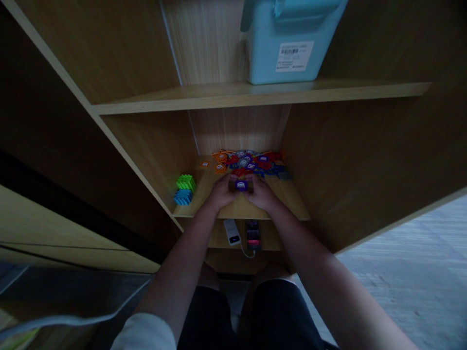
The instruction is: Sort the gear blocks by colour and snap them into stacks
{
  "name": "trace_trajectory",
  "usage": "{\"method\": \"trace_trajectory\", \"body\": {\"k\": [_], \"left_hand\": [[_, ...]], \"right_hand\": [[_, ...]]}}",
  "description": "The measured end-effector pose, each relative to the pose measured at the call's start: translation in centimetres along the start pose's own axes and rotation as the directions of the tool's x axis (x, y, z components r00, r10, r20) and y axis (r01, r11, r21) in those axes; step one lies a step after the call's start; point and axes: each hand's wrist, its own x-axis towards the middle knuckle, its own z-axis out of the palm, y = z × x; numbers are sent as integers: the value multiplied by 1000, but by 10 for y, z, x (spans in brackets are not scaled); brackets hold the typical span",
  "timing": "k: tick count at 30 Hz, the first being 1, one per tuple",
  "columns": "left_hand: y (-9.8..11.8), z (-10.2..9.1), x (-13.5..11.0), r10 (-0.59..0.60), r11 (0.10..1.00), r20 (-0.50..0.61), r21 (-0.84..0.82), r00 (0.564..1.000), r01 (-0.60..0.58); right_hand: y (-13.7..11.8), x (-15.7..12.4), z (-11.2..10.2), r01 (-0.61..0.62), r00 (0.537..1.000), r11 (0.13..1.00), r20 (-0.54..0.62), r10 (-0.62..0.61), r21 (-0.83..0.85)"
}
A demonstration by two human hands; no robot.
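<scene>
Both my hands meet over the middle shelf around a purple plastic building piece (241,185) with a pale mark on its face. My left hand (223,190) grips its left side and my right hand (258,190) its right side; the fingertips are partly hidden in the dim light. Just beyond the hands lies a spread pile of flat toy pieces (251,164) in red, blue, purple, orange and grey. To the left, a green block of notched pieces (186,183) sits against a blue notched block (183,197). A small orange piece (205,164) lies apart from the pile.
Above, a light blue lidded bin (284,53) with a white label stands on the upper shelf (219,96). On the lower shelf are a white power bank (232,232) and a phone (253,235) joined by a cable. Wooden side panels (350,165) flank the shelf.
</scene>
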Motion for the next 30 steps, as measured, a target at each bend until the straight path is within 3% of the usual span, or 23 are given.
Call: {"method": "trace_trajectory", "body": {"k": [25,30], "left_hand": [[6,-1,-2,-37,998,0,56,999,37],[2,0,-1,0,999,0,47,1000,0]], "right_hand": [[5,-1,0,12,998,999,-55,-9,48],[6,0,1,12,999,999,-51,-9,50]]}}
